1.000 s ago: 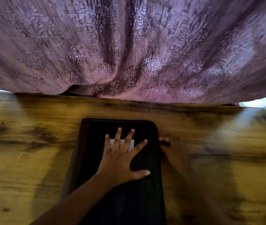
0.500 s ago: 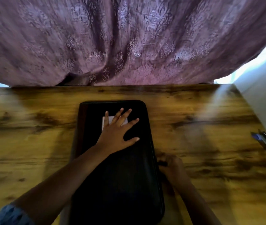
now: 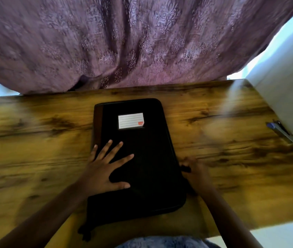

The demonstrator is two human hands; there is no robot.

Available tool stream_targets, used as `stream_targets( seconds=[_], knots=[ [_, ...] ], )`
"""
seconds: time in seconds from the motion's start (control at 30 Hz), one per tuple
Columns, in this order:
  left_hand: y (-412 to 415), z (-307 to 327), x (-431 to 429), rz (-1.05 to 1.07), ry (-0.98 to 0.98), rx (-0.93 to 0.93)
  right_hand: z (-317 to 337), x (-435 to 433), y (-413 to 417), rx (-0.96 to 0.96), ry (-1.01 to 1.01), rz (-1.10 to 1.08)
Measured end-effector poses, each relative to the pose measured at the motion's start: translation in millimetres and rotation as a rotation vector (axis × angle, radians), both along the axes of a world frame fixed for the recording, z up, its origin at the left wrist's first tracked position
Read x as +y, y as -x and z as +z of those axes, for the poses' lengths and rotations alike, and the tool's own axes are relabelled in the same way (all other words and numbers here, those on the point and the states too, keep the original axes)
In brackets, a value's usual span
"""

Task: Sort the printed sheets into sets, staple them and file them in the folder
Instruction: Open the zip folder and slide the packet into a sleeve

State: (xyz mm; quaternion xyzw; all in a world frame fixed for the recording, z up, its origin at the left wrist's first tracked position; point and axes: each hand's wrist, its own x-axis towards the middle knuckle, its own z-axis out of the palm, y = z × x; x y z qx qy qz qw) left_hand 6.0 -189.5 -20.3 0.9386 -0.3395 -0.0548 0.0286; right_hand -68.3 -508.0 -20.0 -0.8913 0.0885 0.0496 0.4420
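- Wood-grain table (image 3: 34,149) spreads under both hands.
- Black folder (image 3: 147,158) lies closed between them; the left hand (image 3: 104,169) presses flat on its cover, fingers spread.
- Right hand (image 3: 195,172), blurred, sits at the folder's right edge; I cannot tell its grip.
- Purple patterned curtain (image 3: 142,42) hangs beyond the hands, with a white wall (image 3: 288,95) further right.

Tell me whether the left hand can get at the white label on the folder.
Probably yes: the left hand lies flat on the folder, just short of the white label, with only bare cover between them.
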Motion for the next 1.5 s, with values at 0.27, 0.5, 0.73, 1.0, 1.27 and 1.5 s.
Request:
stream_targets(
  seconds=[0.27,0.5,0.73,1.0,1.27,1.5],
  knots=[
    [1.8,0.4,1.4,0.024,0.054,0.026,-2.3,52.3,96.6,0.003,0.243,-0.415],
    [-32.1,7.2,-6.7,0.048,0.16,0.094,12.6,48.4,53.2,-0.039,0.232,-0.402],
    [-21.3,-10.1,67.2,0.038,0.448,0.212,0.9,44.0,40.8,-0.086,0.267,-0.419],
    [-2.4,-13.9,81.1,0.068,0.373,0.262,4.7,117.2,67.4,0.046,0.226,-0.852],
    [0.7,-5.0,93.2,0.062,0.308,0.21,9.8,252.3,71.4,-0.004,0.145,-0.615],
    [4.6,-5.8,92.3,0.07,0.257,0.16,12.8,274.8,77.2,0.018,0.248,-0.453]
  ],
)
